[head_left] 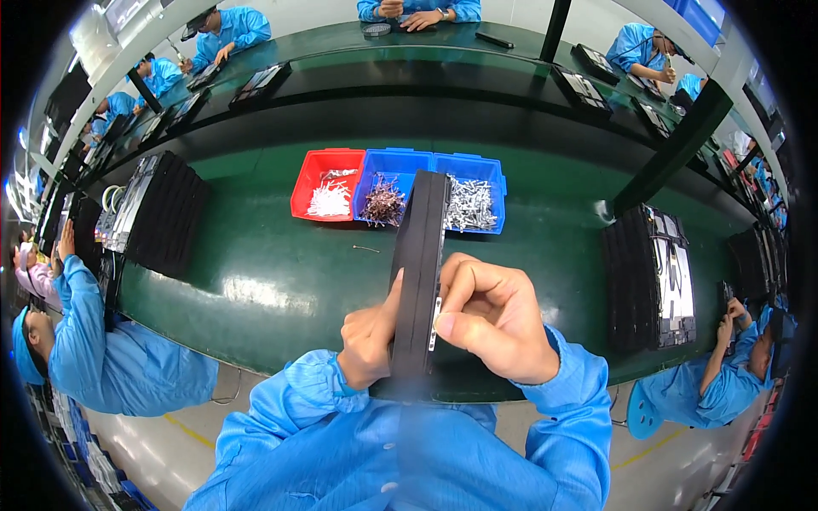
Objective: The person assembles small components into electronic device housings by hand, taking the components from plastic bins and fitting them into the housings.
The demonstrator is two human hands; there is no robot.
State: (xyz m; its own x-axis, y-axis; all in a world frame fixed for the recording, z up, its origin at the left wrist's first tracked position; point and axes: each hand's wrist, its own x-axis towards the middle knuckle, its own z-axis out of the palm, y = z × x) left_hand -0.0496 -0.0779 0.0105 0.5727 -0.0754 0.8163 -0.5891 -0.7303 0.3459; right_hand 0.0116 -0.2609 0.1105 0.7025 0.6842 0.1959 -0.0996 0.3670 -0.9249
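Observation:
A flat black panel-like unit (pixel 415 277) stands on its edge in front of me, its narrow side toward me. My left hand (pixel 368 341) is closed around its left side, the thumb along the black face. On the other side my right hand (pixel 498 319) has thumb and forefinger pinched together against the unit's right face. A small whitish strip (pixel 435 325) shows at those fingertips; whether they grip it or only touch it is hidden. Behind the unit sit a red bin (pixel 300 198) of white pieces and two blue bins (pixel 501 192) of brown and silvery small parts.
A stack of black units (pixel 175 217) stands on the green table (pixel 264 298) at left, another stack (pixel 635 281) at right. A thin loose piece (pixel 366 249) lies before the bins. A dark post (pixel 673 153) rises at right. Co-workers in blue sit at both sides and across.

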